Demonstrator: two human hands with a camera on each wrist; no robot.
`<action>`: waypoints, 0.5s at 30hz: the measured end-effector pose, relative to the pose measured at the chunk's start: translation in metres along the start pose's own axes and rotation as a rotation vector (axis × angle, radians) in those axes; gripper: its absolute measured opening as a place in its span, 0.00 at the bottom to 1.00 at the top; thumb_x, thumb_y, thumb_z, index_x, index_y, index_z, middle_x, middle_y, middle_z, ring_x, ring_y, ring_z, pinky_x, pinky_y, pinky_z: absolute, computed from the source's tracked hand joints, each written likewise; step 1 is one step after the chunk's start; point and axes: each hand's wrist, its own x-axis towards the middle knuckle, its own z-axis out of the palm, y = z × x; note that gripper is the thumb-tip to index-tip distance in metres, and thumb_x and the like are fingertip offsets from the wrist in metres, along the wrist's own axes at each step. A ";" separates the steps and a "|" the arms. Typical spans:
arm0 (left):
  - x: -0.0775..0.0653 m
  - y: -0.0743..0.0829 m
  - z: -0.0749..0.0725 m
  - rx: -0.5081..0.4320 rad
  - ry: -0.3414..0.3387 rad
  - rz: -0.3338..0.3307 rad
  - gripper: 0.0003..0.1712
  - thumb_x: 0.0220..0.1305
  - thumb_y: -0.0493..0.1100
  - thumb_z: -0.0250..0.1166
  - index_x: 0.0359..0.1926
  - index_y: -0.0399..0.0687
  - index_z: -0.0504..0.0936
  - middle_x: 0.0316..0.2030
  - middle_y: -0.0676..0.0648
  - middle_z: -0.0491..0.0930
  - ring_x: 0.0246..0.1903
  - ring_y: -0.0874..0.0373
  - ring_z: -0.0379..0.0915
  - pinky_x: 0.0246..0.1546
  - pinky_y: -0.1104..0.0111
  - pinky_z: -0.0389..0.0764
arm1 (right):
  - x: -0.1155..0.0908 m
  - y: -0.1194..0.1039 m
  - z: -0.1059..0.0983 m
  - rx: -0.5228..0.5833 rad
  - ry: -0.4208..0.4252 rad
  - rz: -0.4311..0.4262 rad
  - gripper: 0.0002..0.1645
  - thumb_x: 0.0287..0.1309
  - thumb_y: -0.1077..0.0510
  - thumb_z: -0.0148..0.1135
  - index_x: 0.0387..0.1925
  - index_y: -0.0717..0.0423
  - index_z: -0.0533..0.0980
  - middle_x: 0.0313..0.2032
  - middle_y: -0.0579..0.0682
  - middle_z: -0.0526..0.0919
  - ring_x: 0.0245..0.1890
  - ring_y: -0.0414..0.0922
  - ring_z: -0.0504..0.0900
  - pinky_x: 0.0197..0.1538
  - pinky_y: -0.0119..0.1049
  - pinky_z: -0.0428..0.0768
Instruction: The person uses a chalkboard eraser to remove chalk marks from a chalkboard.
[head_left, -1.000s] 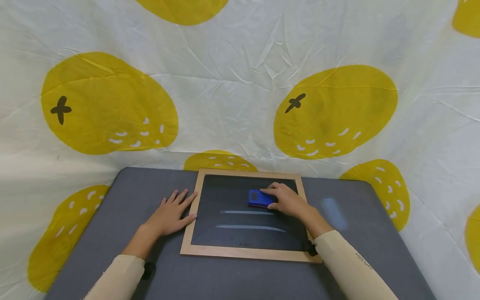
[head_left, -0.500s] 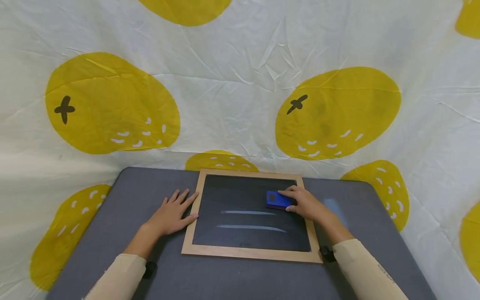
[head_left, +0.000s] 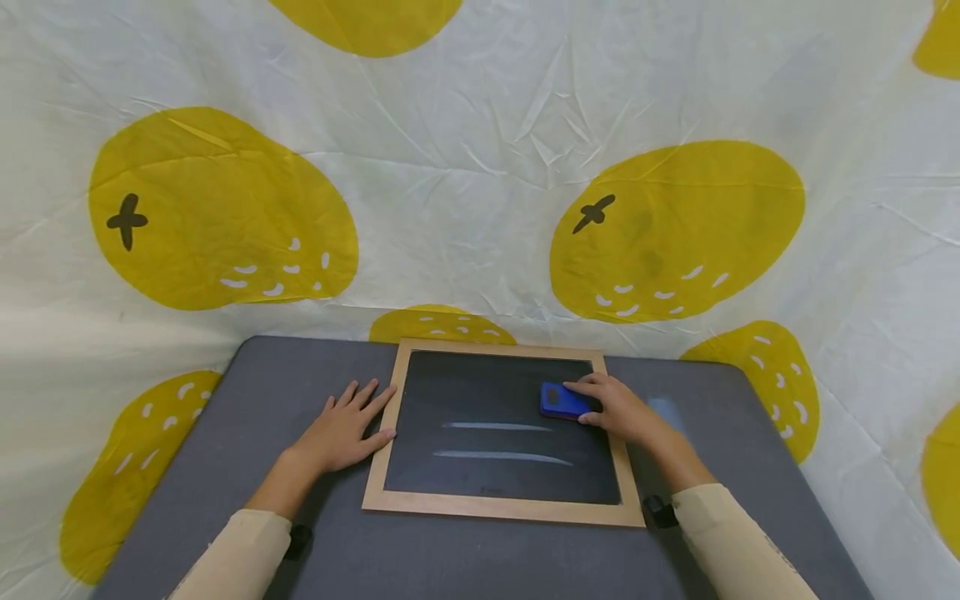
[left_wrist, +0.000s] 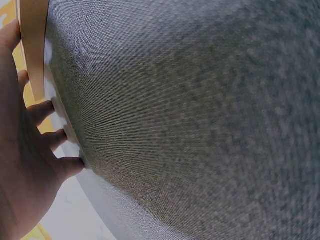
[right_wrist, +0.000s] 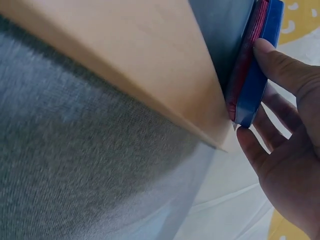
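A chalkboard (head_left: 480, 392) in a light wooden frame (head_left: 502, 507) lies on the grey table. Two pale chalk lines (head_left: 501, 456) run across its dark surface, one below the other. My right hand (head_left: 618, 408) grips a blue board eraser (head_left: 562, 402) near the board's right side, above the upper line. In the right wrist view the eraser's red felt layer (right_wrist: 246, 60) faces the board, and my thumb presses its side. My left hand (head_left: 337, 433) lies with fingers spread on the table at the left of the frame, thumb and index fingertip at the frame's edge.
The grey table (head_left: 465, 558) extends around the board on both sides and in front. A pale chalky smear (head_left: 666, 412) marks it at the right. Behind the table hangs a white curtain (head_left: 450, 208) with yellow fruit prints.
My right hand has slid the eraser rightward across the upper part of the board, mostly in the first half second. The left hand and both chalk lines have stayed as they were.
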 end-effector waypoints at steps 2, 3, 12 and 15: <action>0.000 0.000 0.000 0.004 0.001 0.000 0.46 0.72 0.72 0.53 0.82 0.61 0.56 0.79 0.37 0.57 0.77 0.27 0.50 0.66 0.24 0.56 | 0.001 -0.002 0.001 -0.002 0.002 -0.006 0.37 0.61 0.56 0.74 0.70 0.57 0.75 0.60 0.63 0.78 0.60 0.64 0.77 0.63 0.63 0.75; 0.000 0.000 0.000 0.005 0.001 -0.001 0.46 0.72 0.72 0.53 0.82 0.61 0.56 0.79 0.37 0.57 0.77 0.27 0.50 0.66 0.24 0.57 | 0.002 -0.003 0.001 -0.006 0.005 -0.015 0.37 0.61 0.56 0.74 0.70 0.57 0.75 0.60 0.64 0.78 0.60 0.64 0.77 0.62 0.63 0.75; -0.002 0.003 -0.001 -0.002 -0.006 -0.006 0.45 0.72 0.72 0.54 0.82 0.61 0.56 0.79 0.37 0.57 0.77 0.27 0.50 0.66 0.25 0.56 | 0.012 -0.018 0.003 -0.002 -0.004 -0.037 0.37 0.60 0.54 0.75 0.70 0.56 0.75 0.60 0.62 0.79 0.59 0.63 0.78 0.61 0.61 0.77; -0.002 0.003 -0.003 -0.007 -0.009 -0.009 0.46 0.72 0.71 0.54 0.82 0.60 0.56 0.79 0.37 0.57 0.77 0.27 0.49 0.66 0.25 0.55 | 0.018 -0.025 0.004 -0.006 -0.015 -0.037 0.37 0.61 0.54 0.74 0.70 0.56 0.75 0.60 0.62 0.79 0.59 0.62 0.78 0.61 0.61 0.77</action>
